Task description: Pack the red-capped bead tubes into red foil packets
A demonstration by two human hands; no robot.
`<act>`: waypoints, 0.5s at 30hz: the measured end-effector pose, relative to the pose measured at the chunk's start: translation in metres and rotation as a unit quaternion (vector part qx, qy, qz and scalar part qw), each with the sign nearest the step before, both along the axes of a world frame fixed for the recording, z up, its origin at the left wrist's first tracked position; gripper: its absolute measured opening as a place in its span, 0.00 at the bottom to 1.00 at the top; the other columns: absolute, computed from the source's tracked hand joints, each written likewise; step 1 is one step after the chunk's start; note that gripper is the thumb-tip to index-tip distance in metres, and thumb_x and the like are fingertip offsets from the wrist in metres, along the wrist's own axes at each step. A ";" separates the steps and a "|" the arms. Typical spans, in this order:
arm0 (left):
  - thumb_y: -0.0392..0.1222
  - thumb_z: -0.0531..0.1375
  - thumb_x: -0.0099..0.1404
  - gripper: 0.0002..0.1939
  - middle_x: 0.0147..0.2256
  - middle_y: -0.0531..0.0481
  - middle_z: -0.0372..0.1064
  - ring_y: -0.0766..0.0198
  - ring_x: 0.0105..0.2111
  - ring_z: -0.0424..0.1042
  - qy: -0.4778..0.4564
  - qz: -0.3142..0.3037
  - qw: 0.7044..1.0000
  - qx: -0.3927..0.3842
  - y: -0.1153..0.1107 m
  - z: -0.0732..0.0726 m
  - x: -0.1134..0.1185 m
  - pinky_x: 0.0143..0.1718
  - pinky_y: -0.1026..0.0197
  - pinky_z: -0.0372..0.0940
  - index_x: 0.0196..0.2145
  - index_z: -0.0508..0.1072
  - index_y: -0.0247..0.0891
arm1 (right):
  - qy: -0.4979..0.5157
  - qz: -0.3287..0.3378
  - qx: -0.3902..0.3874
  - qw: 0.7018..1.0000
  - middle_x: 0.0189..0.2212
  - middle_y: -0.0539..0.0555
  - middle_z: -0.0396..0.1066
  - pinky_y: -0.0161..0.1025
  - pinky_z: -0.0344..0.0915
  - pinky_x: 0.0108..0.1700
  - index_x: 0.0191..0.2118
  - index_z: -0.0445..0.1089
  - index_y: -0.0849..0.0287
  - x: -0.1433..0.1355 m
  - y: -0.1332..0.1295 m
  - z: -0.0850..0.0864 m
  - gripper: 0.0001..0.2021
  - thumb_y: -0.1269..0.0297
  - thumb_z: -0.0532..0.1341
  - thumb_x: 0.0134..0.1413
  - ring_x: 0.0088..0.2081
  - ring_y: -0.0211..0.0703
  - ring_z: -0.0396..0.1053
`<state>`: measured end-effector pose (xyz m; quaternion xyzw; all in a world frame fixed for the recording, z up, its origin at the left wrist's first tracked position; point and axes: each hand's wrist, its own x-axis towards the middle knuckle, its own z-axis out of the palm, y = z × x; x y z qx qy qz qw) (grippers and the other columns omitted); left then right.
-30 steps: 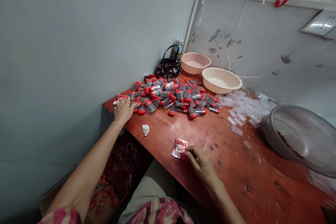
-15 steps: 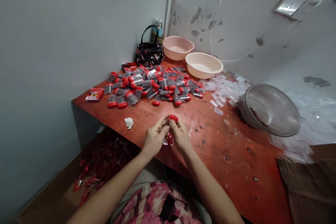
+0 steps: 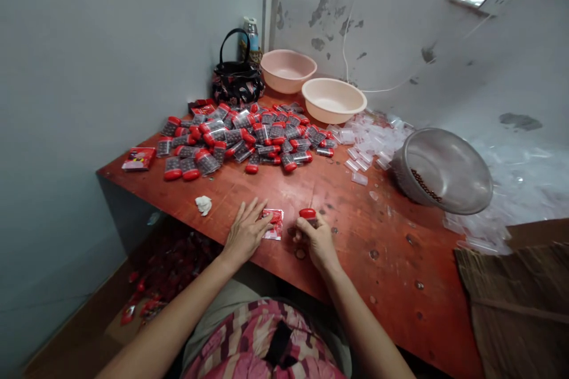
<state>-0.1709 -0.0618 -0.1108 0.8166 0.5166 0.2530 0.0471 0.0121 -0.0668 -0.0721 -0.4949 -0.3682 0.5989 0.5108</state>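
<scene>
My right hand (image 3: 317, 240) is closed around a small container with a red cap (image 3: 307, 213), held just above the table near its front edge. To its left, my left hand (image 3: 246, 230) lies flat with fingers stretched out, the fingertips on a red printed packet (image 3: 274, 226). Beyond both hands spreads a heap of clear containers (image 3: 240, 136) with red caps and dark beads inside. A crumpled white tissue (image 3: 203, 205) rests left of my left hand.
On the red table (image 3: 355, 284) stand a pink basin (image 3: 288, 71), a cream basin (image 3: 333, 100) and a tilted grey bowl (image 3: 457, 172) with brown beads. Clear empty tubes (image 3: 368, 139) lie around it. A black handbag (image 3: 239, 80) and a red card stack (image 3: 138, 158) are at left.
My hands have come apart from holding the red-capped container together. The left has opened and moved down onto the packet; the right keeps the container, farther right. The camera view has shifted slightly.
</scene>
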 end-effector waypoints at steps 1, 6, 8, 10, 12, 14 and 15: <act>0.42 0.52 0.63 0.14 0.55 0.43 0.59 0.51 0.57 0.52 -0.012 0.000 1.000 0.009 0.000 0.000 0.001 0.54 0.41 0.49 0.45 0.71 0.43 | -0.032 0.005 0.004 0.999 0.15 0.43 0.64 0.29 0.58 0.19 0.31 0.63 0.58 -0.003 0.000 -0.001 0.11 0.62 0.64 0.44 0.16 0.33 0.61; 0.39 0.53 0.62 0.16 0.55 0.44 0.60 0.53 0.57 0.52 -0.092 -0.006 0.995 0.029 -0.007 0.006 0.008 0.55 0.42 0.49 0.49 0.68 0.44 | -0.053 0.032 0.006 0.998 0.14 0.42 0.63 0.30 0.55 0.17 0.29 0.63 0.59 -0.022 0.006 -0.003 0.12 0.63 0.66 0.38 0.14 0.33 0.59; 0.40 0.54 0.62 0.18 0.54 0.44 0.60 0.54 0.57 0.53 -0.149 -0.005 0.989 0.008 -0.012 0.011 0.011 0.56 0.44 0.49 0.51 0.66 0.44 | -0.039 0.011 0.012 0.999 0.13 0.42 0.62 0.30 0.55 0.17 0.29 0.63 0.59 -0.026 0.009 -0.002 0.12 0.63 0.66 0.38 0.14 0.32 0.57; 0.43 0.57 0.59 0.24 0.55 0.44 0.59 0.54 0.56 0.55 -0.234 0.021 0.971 -0.044 -0.016 0.018 0.012 0.56 0.46 0.50 0.53 0.63 0.42 | -0.035 -0.011 0.020 0.999 0.13 0.41 0.60 0.30 0.56 0.18 0.28 0.62 0.58 -0.026 0.012 0.001 0.11 0.64 0.65 0.38 0.14 0.32 0.57; 0.46 0.60 0.56 0.28 0.53 0.42 0.62 0.53 0.53 0.61 -0.348 0.065 0.925 -0.135 -0.018 0.026 0.011 0.54 0.49 0.55 0.54 0.62 0.40 | -0.033 0.005 0.020 0.999 0.12 0.41 0.60 0.30 0.56 0.18 0.27 0.62 0.59 -0.023 0.016 0.005 0.11 0.64 0.66 0.38 0.14 0.32 0.56; 0.48 0.60 0.55 0.26 0.47 0.42 0.68 0.53 0.46 0.67 -0.466 0.073 0.844 -0.254 -0.018 0.035 0.009 0.48 0.52 0.61 0.50 0.66 0.37 | -0.023 0.045 0.012 0.999 0.13 0.41 0.60 0.30 0.55 0.17 0.26 0.61 0.59 -0.021 0.019 0.009 0.12 0.64 0.66 0.37 0.14 0.31 0.56; 0.49 0.59 0.56 0.24 0.44 0.42 0.71 0.54 0.43 0.70 -0.518 0.057 0.794 -0.314 -0.018 0.038 0.009 0.46 0.53 0.63 0.48 0.68 0.35 | -0.018 0.060 0.008 0.998 0.13 0.41 0.60 0.30 0.54 0.17 0.26 0.61 0.59 -0.020 0.020 0.011 0.12 0.64 0.66 0.36 0.14 0.31 0.56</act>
